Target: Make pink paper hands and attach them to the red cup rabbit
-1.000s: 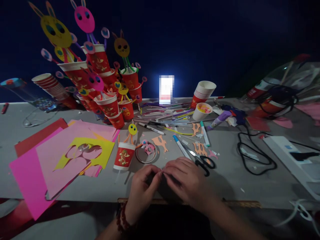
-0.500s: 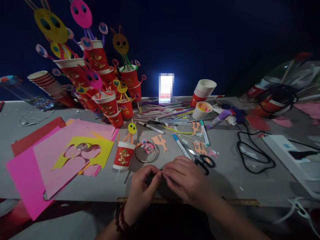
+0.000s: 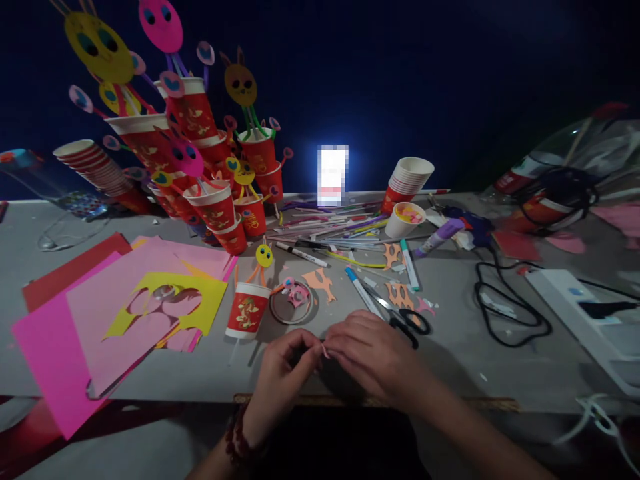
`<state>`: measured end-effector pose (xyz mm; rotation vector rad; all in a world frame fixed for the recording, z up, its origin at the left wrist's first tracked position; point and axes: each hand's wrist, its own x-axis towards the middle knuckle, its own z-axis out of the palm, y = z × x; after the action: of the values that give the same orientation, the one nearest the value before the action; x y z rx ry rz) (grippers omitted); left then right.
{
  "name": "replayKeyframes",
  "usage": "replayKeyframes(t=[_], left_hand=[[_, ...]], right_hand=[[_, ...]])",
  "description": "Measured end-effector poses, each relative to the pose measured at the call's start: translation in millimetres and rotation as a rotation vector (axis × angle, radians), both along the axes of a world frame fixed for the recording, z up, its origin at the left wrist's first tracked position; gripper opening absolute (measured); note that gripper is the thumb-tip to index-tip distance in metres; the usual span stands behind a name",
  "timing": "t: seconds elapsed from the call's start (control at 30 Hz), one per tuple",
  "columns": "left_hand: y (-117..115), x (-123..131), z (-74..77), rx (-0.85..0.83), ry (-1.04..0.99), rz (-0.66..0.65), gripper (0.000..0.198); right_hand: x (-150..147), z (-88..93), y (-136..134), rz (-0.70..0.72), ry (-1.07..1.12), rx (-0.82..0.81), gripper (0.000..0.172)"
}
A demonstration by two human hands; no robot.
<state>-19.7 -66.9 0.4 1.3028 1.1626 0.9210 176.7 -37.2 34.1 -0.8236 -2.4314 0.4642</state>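
Head view: both hands meet above the near edge of the counter (image 3: 450,363). The left hand (image 3: 289,365), with a dark red bead bracelet at its wrist, and the right hand (image 3: 373,353) pinch a small pink strip (image 3: 325,351) between their fingertips. The strip is located in the gap between the two hands; its full shape is hidden by the fingers.

Adjacent items: a red paper cup (image 3: 247,313) bearing a yellow figure head (image 3: 264,256) is positioned beyond the left hand, to its left. A tape roll (image 3: 293,323) lies flat just beside this cup, with pink scraps within its ring. Scissors (image 3: 394,312) with black handles lie just beyond the right hand, next to a blue-capped marker (image 3: 361,290). At the left, a yellow sheet (image 3: 214,293) with cut-out openings rests on pink paper (image 3: 47,333).
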Motion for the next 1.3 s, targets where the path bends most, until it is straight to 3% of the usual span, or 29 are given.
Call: replayKeyframes(t=[0.27, 0.43, 0.63, 0.73, 0.8, 0.9, 1.0, 1.07, 1.17, 1.3], left_hand=[[-1, 0, -2.3, -0.025, -0.008, -0.018, 0.027], [-1, 0, 1.5, 0.048, 0.058, -0.030, 0.028], [-2, -2, 2.5, 0.025, -0.010, 0.006, 0.027], [-4, -4, -2.9, -0.049, -0.148, 0.026, 0.024], [-6, -4, -7.5, -0.096, -0.240, 0.032, 0.022], [-7, -4, -12.9, -0.091, -0.319, 0.041, 0.018], [-6, -3, -13.7, 0.024, -0.308, 0.054, 0.016], [-6, -2, -12.4, 0.129, -0.249, 0.075, 0.014], [-5, 0, -11.1, 0.268, -0.158, 0.111, 0.013], [-6, 1, -11.4, 0.338, -0.126, 0.113, 0.013]], right_hand=[[-2, -4.2, 0, -0.008, -0.001, -0.033, 0.017], [-4, -6.6, -3, -0.055, 0.033, -0.122, 0.014], [9, -7.6, 5, -0.313, 0.158, -0.228, 0.015], [20, -17.3, 11, -0.478, 0.072, -0.221, 0.024], [24, -24.2, 14, -0.519, -0.043, -0.221, 0.029], [26, -28.8, 13, -0.487, -0.062, -0.225, 0.022], [20, -25.3, 4, -0.436, 0.105, -0.358, 0.023], [10, -21.8, -5, -0.384, 0.287, -0.584, 0.017], [-9, -19.7, -20, -0.313, 0.603, -0.893, 0.024], [-27, -20.0, -30, -0.406, 0.805, -0.964, 0.026]])
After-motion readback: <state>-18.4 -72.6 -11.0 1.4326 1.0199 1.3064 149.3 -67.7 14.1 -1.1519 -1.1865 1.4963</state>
